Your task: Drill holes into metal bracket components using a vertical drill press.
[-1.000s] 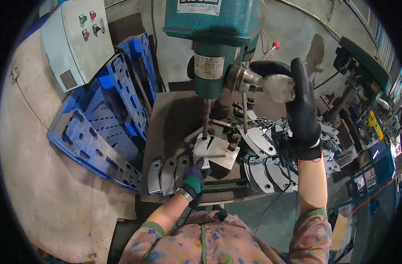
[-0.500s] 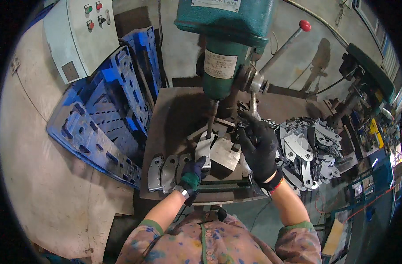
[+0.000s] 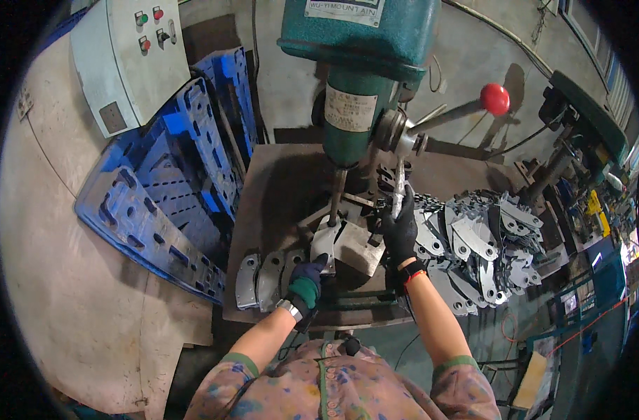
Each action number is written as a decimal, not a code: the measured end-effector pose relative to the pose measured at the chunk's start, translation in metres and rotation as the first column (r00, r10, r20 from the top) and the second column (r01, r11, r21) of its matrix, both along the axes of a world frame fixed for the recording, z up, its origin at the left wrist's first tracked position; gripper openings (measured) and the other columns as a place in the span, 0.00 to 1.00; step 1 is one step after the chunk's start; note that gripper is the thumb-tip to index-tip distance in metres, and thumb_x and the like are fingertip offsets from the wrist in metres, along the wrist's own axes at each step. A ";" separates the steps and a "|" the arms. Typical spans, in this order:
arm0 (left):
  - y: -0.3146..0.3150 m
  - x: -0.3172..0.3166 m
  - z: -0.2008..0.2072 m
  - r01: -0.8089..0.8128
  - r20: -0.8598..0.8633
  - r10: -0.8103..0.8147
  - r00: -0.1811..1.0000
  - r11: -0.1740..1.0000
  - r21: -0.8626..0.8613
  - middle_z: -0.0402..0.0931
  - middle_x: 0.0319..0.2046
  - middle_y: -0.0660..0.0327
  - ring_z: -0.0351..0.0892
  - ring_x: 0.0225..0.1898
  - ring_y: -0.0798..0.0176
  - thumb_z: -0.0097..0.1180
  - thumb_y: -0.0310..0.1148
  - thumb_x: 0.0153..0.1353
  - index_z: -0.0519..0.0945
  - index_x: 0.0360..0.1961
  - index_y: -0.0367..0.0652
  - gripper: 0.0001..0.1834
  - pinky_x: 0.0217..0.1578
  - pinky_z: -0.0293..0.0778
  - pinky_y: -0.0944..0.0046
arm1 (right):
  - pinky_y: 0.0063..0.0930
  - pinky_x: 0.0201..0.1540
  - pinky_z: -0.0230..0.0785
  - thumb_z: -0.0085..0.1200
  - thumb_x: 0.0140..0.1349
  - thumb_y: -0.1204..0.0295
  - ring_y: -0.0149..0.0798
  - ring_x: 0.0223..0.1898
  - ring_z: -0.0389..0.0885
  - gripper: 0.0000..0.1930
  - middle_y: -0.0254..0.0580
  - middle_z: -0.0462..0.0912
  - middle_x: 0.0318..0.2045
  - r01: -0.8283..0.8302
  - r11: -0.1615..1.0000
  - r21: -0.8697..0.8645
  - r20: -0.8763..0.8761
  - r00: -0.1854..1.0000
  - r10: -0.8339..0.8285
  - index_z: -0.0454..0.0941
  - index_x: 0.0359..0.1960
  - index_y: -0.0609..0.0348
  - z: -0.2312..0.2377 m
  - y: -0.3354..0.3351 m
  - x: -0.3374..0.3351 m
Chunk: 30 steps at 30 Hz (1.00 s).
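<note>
My gloved left hand [image 3: 307, 278] grips the near end of a pale curved metal bracket [image 3: 324, 243], thumb on top. The bracket's far end lies under the spindle [image 3: 338, 196] of a green drill press [image 3: 351, 101]; whether the tip touches it I cannot tell. Just right of the bracket sits a flat metal block [image 3: 360, 246]. In a black glove, my right hand [image 3: 399, 234] is closed round the lower end of a feed lever [image 3: 399, 183], which hangs from the press hub [image 3: 398, 133]. Several similar brackets [image 3: 270, 278] stand in a row left of my left hand.
A heap of metal brackets [image 3: 477, 241] covers the right of the worktable [image 3: 263, 189]. Another feed lever with a red knob [image 3: 494, 99] juts up right. Blue plastic pallets [image 3: 158, 224] and a pale control box [image 3: 134, 63] stand left. Green machinery [image 3: 592, 112] is far right.
My right hand has moved left and closed on the hanging lever. The red-knobbed lever has swung down toward me. My left hand stays on the bracket, almost unmoved.
</note>
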<state>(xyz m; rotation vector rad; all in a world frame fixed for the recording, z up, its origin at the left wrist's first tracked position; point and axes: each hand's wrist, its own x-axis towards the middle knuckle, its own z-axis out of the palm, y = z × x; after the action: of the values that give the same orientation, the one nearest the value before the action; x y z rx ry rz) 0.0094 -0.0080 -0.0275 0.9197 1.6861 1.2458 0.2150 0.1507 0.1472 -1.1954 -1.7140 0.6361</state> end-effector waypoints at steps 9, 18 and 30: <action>0.014 0.016 0.017 -0.150 0.645 0.183 0.742 0.983 -0.106 0.91 0.34 0.58 0.92 0.31 0.59 0.69 0.50 0.74 0.92 0.44 0.38 0.22 0.27 0.81 0.63 | 0.60 0.43 0.81 0.63 0.72 0.50 0.66 0.41 0.91 0.22 0.57 0.91 0.37 0.194 0.972 0.137 0.127 0.969 -0.211 0.83 0.58 0.51 -0.063 0.072 0.016; 0.008 0.003 0.016 -0.132 0.619 0.224 0.753 0.973 -0.191 0.91 0.38 0.56 0.91 0.30 0.58 0.73 0.48 0.71 0.91 0.45 0.40 0.20 0.30 0.88 0.59 | 0.56 0.43 0.81 0.65 0.70 0.61 0.64 0.42 0.91 0.15 0.56 0.91 0.38 0.131 0.973 0.191 0.098 0.983 -0.152 0.83 0.52 0.53 -0.061 0.084 0.006; -0.007 -0.005 0.012 -0.019 -0.025 0.016 1.000 0.994 -0.104 0.91 0.38 0.58 0.89 0.31 0.61 0.66 0.43 0.78 0.89 0.58 0.38 0.20 0.30 0.87 0.61 | 0.51 0.50 0.81 0.59 0.76 0.68 0.61 0.48 0.90 0.17 0.55 0.91 0.45 0.079 0.930 0.358 0.145 0.980 -0.139 0.82 0.63 0.58 -0.064 0.126 -0.003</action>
<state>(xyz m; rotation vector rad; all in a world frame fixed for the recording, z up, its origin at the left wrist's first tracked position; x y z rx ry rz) 0.0041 -0.0149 -0.0154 0.8620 1.7645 1.1508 0.2118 0.2765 0.0832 -1.1018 -1.7937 0.1515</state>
